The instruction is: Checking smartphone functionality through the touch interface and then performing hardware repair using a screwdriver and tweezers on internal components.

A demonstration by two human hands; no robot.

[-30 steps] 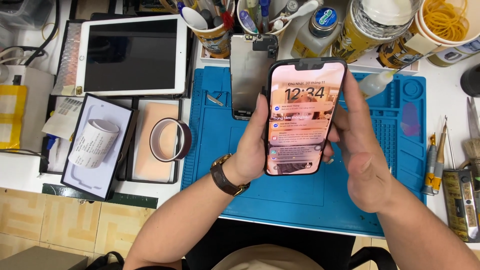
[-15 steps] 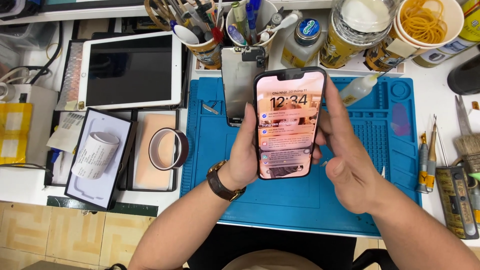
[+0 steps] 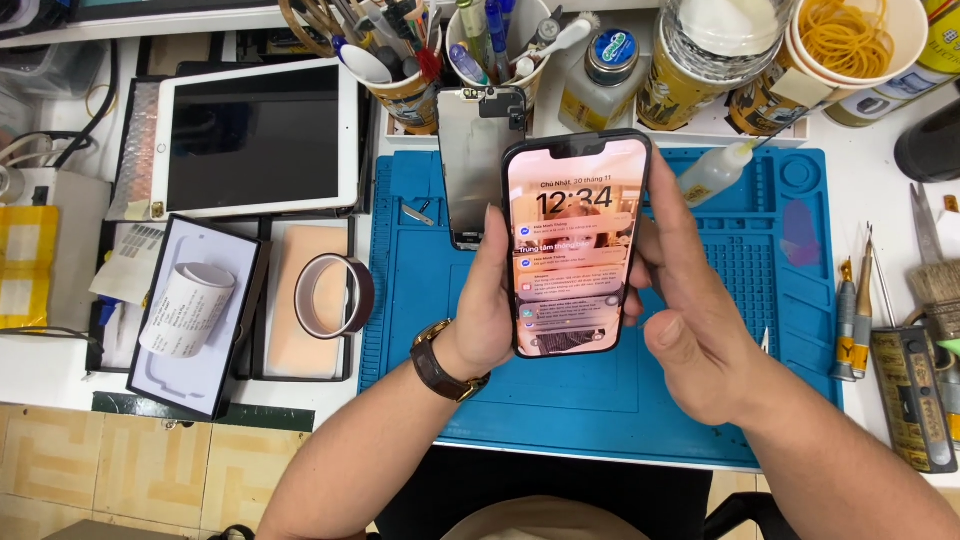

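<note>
Phone (image 3: 572, 245) lit, assembled, gripped by left hand (image 3: 490, 310) and right hand (image 3: 690, 330) above blue mat (image 3: 780, 300); spare screen panel (image 3: 470, 165) unfitted behind.

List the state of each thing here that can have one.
smartphone: screen lit, held upright in both hands
left hand: gripping the phone's left edge
right hand: on the phone's right edge
tablet: screen dark, lying flat
squeeze bottle: capped, lying down
tape roll: lying flat
</note>
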